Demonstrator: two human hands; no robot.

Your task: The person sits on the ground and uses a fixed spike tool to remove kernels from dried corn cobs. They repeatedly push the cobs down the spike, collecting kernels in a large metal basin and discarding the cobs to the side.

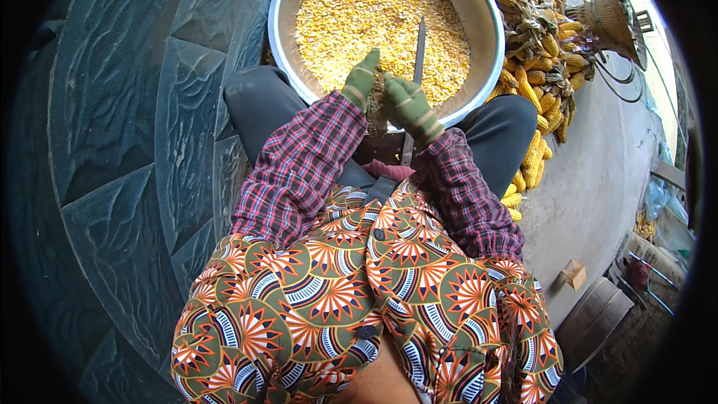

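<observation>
My left hand (pixel 360 81), in a green striped glove, is over the near rim of a wide metal basin (pixel 287 62), its thumb raised. My right hand (pixel 409 105), gloved alike, has curled fingers close by. Between them is a rough brown piece (pixel 376 102) that both hands seem to touch; I cannot tell what it is or what the hidden fingers grip. Loose yellow corn kernels (pixel 359 17) fill much of the basin. A flat metal bar (pixel 419 47) reaches over them, passes beneath my right hand and meets a dark brown board (pixel 381 147) between my legs.
Corn cobs (pixel 547 76), some with husks, are heaped right of the basin and past my right knee (pixel 502 126). A woven basket (pixel 606 14) lies tipped beyond them. Dark textured slabs (pixel 129 95) stretch along the left. A round wooden container (pixel 595 320) is at lower right.
</observation>
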